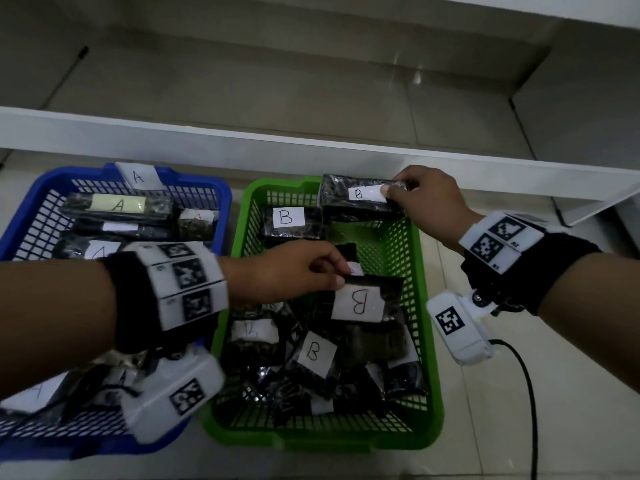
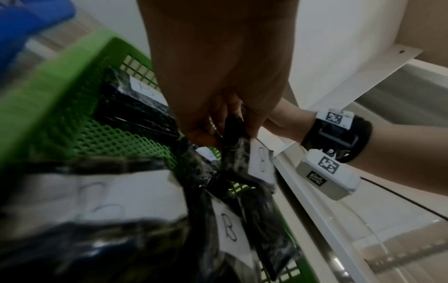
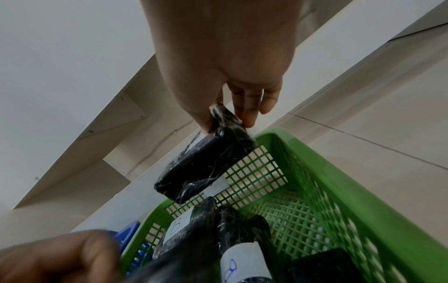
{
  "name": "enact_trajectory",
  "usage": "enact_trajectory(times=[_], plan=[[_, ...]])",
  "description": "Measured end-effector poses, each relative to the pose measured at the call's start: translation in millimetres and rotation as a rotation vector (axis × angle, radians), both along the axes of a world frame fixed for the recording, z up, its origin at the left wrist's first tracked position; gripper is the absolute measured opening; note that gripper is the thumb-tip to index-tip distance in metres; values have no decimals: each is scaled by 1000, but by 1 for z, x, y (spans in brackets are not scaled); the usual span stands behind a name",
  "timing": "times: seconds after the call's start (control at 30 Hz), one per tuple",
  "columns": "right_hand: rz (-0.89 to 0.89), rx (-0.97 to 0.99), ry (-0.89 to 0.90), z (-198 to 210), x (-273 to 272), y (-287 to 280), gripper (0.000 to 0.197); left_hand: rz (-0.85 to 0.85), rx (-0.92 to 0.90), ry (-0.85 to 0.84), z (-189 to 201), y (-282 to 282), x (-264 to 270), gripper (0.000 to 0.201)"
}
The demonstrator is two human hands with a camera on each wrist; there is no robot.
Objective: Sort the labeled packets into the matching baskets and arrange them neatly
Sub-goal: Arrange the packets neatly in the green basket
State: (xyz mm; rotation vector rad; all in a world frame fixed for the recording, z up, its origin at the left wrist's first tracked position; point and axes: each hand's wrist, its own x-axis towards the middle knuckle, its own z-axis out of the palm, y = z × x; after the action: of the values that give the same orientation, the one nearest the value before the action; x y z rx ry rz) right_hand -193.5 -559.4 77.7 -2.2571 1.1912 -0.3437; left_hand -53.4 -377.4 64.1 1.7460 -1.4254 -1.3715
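Nearest the wearer, loose black B-labelled packets (image 1: 313,355) lie jumbled in the near half of the green basket (image 1: 431,386), below the left fingers. The left hand (image 1: 277,277) reaches in from the blue basket's (image 1: 31,202) side, thumb and fingers narrowed to a pinch on the top edge of a black packet with a white B label (image 1: 362,301), which hangs tilted just under the fingertips. Beyond them a B packet (image 1: 291,220) lies flat. Farthest, the right hand (image 1: 429,202) pinches the end of another B packet (image 1: 356,199) by the basket's far rim, fingers curled round it.
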Motion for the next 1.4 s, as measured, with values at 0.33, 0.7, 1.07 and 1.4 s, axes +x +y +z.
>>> enact_trajectory(times=[0.33, 0.7, 1.07, 1.4], plan=[[77, 34, -12, -7, 3, 10, 23, -466, -109, -438, -1, 48, 3, 20], [251, 245, 7, -12, 22, 51, 16, -246, -383, -745, 12, -3, 67, 67], [188, 377, 301, -63, 3, 73, 63, -375, -172, -946, -27, 10, 59, 60], [189, 554, 349, -31, 4, 42, 62, -395, -238, -1152, -42, 1, 51, 59]])
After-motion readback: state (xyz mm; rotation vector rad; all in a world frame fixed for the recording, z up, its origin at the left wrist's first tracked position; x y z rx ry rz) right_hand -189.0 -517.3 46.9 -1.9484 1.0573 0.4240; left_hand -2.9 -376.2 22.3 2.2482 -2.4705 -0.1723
